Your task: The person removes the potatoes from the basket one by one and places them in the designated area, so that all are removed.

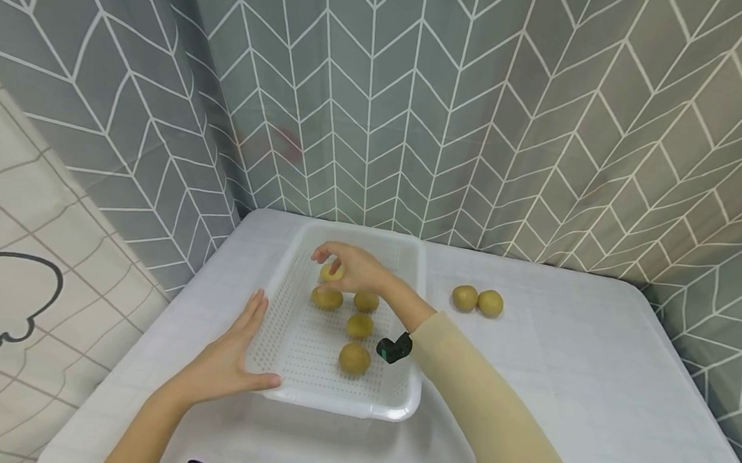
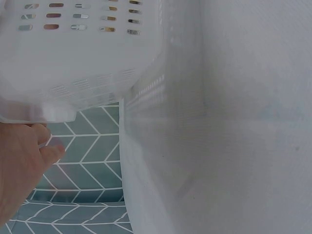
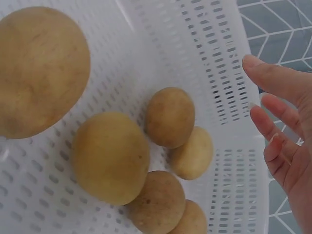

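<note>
Several potatoes lie in a white perforated plastic basket (image 1: 337, 403). Over its far part reaches my right hand (image 1: 359, 269), fingers loosely bent, overlapping a far potato (image 1: 331, 271) and another potato (image 1: 327, 298) in the head view. Nothing shows between these fingers (image 3: 278, 122) in the right wrist view, where a large potato (image 3: 39, 70) is close to the camera. My left hand (image 1: 228, 364) rests against the basket's near left corner, fingers extended along the side and thumb at the near rim. The left wrist view has the basket's slotted wall (image 2: 73, 53) above that hand.
Two more potatoes, one left (image 1: 465, 298) and one right (image 1: 490, 303), sit side by side on the white tablecloth (image 1: 565, 367), right of the basket. A patterned grey curtain (image 1: 390, 106) hangs behind the table. A white tiled-pattern cloth (image 1: 38, 221) hangs at the left.
</note>
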The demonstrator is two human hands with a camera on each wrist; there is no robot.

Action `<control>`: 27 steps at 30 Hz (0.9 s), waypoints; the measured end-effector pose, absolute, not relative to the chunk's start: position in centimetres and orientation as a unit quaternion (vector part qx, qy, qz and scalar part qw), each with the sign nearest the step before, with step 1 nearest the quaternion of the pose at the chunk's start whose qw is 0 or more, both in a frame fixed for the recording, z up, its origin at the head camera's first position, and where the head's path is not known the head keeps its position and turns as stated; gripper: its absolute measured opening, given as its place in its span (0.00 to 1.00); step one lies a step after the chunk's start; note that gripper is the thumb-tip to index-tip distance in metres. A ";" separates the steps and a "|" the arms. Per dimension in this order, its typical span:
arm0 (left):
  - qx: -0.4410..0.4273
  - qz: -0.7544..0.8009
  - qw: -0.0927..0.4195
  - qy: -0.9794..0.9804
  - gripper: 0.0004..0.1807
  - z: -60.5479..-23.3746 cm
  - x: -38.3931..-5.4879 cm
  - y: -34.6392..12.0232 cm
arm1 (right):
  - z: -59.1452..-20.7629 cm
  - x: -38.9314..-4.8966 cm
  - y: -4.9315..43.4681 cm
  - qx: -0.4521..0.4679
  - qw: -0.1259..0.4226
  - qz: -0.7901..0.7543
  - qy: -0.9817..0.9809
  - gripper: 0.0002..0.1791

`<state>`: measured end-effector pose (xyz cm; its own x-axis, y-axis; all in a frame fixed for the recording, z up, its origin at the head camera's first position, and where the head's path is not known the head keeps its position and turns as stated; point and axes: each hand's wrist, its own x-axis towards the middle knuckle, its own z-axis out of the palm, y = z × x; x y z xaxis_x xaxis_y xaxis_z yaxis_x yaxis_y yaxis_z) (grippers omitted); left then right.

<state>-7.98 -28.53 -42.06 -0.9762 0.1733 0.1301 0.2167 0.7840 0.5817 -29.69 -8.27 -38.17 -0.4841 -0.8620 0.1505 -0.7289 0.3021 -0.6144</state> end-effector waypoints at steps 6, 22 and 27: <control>-0.102 -0.309 0.038 -0.945 0.69 -42.1 -8.1 -28.6 | -38.6 -30.0 -8.5 -0.488 0.119 -0.278 0.819 0.31; -0.102 -0.315 0.036 -0.943 0.69 -41.9 -8.1 -28.5 | -40.2 -30.0 -8.8 -0.497 0.135 -0.169 0.840 0.32; -0.101 -0.315 0.033 -0.943 0.70 -41.9 -8.1 -28.6 | -40.6 -29.8 -8.8 -0.496 0.112 -0.114 0.853 0.33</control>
